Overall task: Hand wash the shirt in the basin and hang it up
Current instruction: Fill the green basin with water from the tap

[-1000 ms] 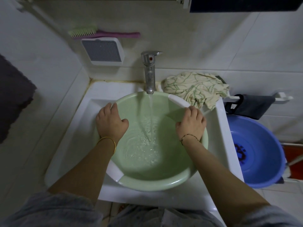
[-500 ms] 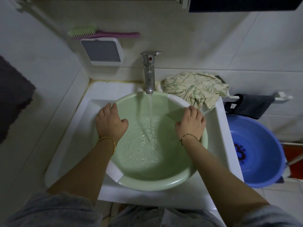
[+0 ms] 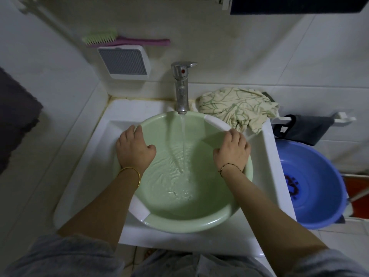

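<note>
A pale green basin sits in the white sink, partly filled with rippling water. Water streams into it from the chrome tap. My left hand grips the basin's left rim, thumb inside. My right hand grips the right rim beside a white rim handle. The shirt, cream with green line pattern, lies crumpled on the sink's back right corner, outside the basin.
A blue basin stands on the floor to the right. A dark cloth hangs on a white rail. On the wall are a green and pink brush and a white grilled box. Dark fabric hangs left.
The water level in the green basin has risen slightly as the tap keeps running. Both hands stay on the rim in the same places.
</note>
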